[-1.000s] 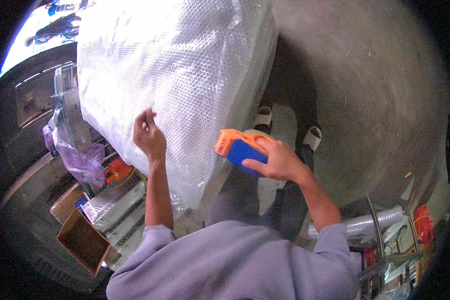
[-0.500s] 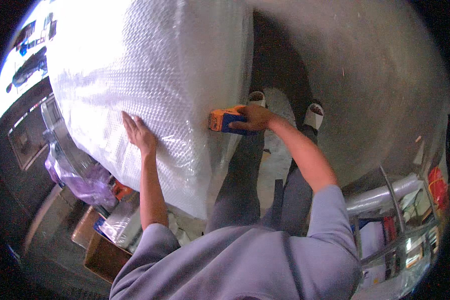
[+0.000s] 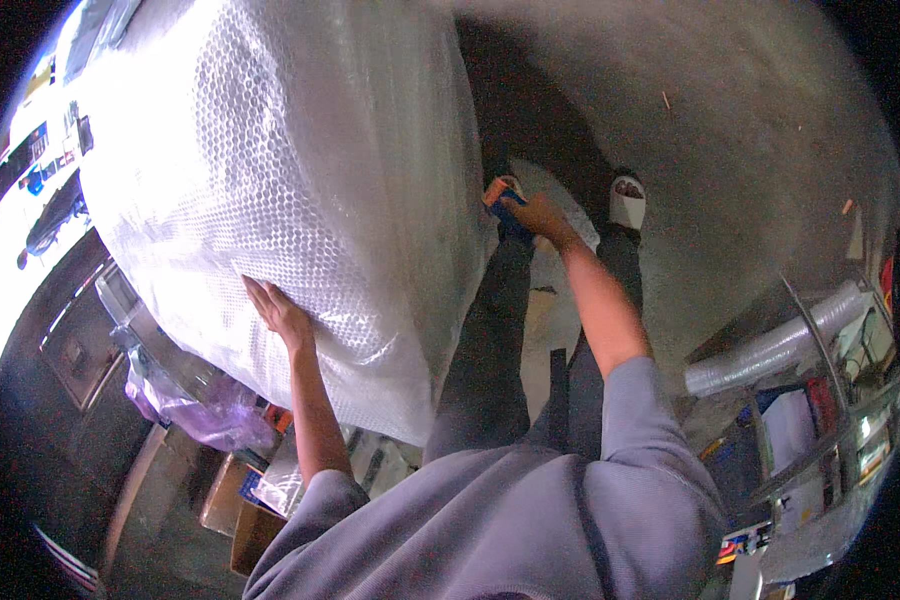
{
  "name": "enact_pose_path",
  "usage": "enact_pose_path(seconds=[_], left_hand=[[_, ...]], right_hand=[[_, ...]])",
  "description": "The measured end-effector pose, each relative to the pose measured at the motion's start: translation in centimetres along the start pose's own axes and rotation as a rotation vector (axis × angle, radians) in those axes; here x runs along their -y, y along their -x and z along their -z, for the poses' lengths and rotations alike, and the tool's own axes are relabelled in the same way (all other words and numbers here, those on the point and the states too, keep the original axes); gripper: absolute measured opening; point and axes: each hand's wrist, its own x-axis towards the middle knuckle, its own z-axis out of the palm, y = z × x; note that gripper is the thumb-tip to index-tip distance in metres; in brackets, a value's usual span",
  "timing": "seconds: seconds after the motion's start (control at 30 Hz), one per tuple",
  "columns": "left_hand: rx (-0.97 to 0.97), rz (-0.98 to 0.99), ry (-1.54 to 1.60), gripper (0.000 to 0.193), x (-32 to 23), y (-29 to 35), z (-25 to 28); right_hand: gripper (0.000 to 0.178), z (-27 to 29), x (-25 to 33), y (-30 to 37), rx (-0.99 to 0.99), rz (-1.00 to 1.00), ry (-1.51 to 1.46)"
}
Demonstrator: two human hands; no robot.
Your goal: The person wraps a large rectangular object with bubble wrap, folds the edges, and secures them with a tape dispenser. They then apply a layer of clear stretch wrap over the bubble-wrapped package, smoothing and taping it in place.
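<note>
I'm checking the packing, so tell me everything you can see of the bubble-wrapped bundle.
The bubble-wrapped bundle is large and bulky, covered in whitish plastic with rows of small round bubbles. Its surface is wrinkled and glossy, glare washing out the left part; its contents cannot be made out. It fills much of the upper left, running past the top edge, its near end beside the person's left leg. The left hand, fingers extended, appears to rest on it.

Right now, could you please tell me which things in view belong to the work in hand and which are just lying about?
In use:
bubble wrap, left hand on it
orange and blue tool, in right hand

Seemingly lying about:
purple plastic
cardboard box
plastic roll, perhaps spare
</note>
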Motion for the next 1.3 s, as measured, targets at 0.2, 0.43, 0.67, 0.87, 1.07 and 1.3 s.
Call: enact_pose_path(seconds=[0.2,0.43,0.67,0.87,1.07,1.3], left_hand=[[-0.344,-0.251,-0.225,0.065,-6.6,1.9,3.0],[0.410,-0.325,0.402,0.034,-24.8,11.4,1.7],[1.062,0.485,1.017,0.043,-29.8,11.0,3.0],[0.766,0.463,1.045,0.024,-29.2,5.0,3.9],[-0.319,-0.125,0.436,0.025,-24.7,-8.2,6.7],[-0.411,-0.030,-0.024,0.058,-21.1,-17.6,-1.8]], right_hand=[[0.068,7.4,-7.6,4.5,0.157,-0.027,-0.373],[0.055,14.4,-2.7,17.3,0.256,0.477,-0.243],[0.058,21.0,6.5,24.4,0.433,0.874,-0.247],[0.059,23.4,16.4,23.2,0.331,0.990,-0.065],[0.065,26.3,25.6,22.3,0.184,0.969,0.068],[0.074,26.2,28.8,11.0,0.513,0.796,0.164]])
